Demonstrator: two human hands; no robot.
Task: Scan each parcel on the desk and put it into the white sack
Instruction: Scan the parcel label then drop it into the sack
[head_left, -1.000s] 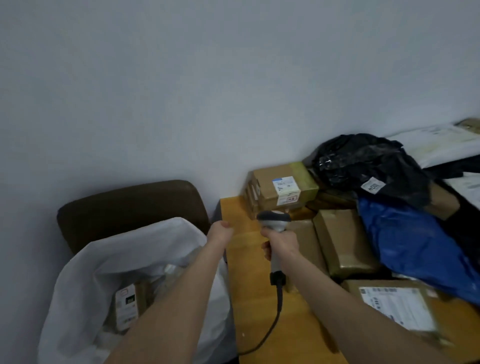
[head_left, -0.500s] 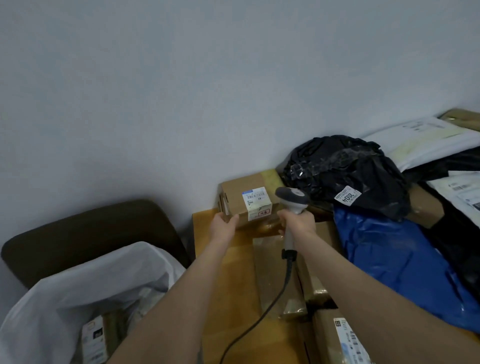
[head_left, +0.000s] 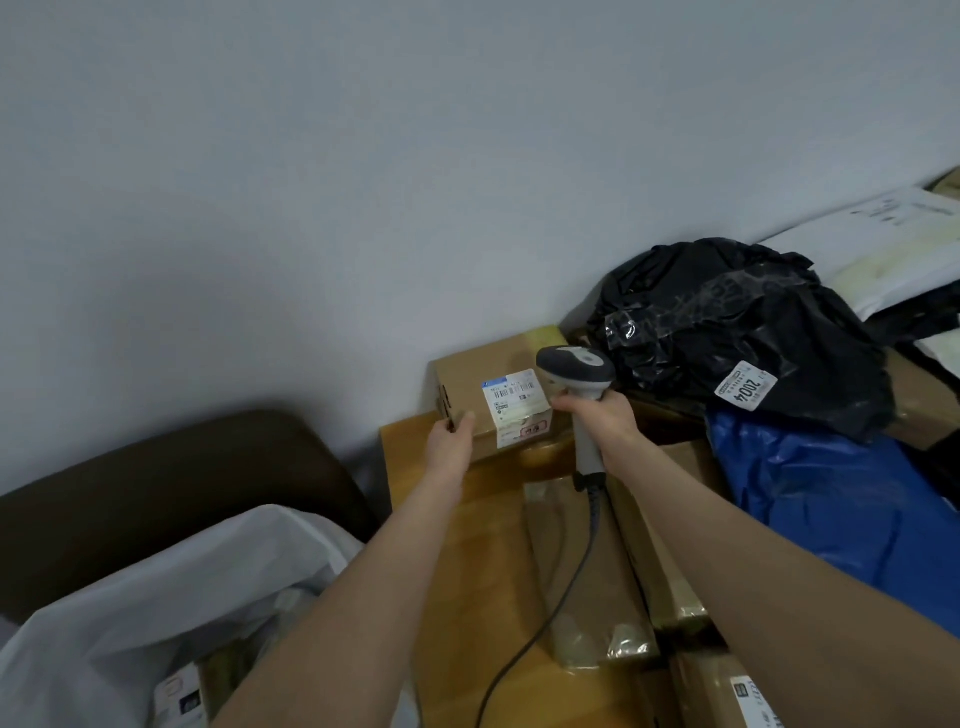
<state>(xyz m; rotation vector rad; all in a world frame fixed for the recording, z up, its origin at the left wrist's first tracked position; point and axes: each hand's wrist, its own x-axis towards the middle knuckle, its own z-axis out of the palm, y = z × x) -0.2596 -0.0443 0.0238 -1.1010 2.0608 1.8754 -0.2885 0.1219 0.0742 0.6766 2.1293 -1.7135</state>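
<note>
White sack (head_left: 156, 597) lies nearest me, lower left, beside the tabletop (head_left: 467, 545) edge. Both forearms reach forward. Left hand (head_left: 451, 441) grips the near-left corner of the cardboard parcel (head_left: 488, 374), thumb on top. Right hand (head_left: 605, 415) is wrapped round the scanner (head_left: 574, 371) handle, with the head just beside the label (head_left: 514, 400). Parcel sits at the tabletop's far-left corner by the wall, long axis left-right. Judgement: once scanned, the carry runs back toward me and leftward, so it suits the left hand.
</note>
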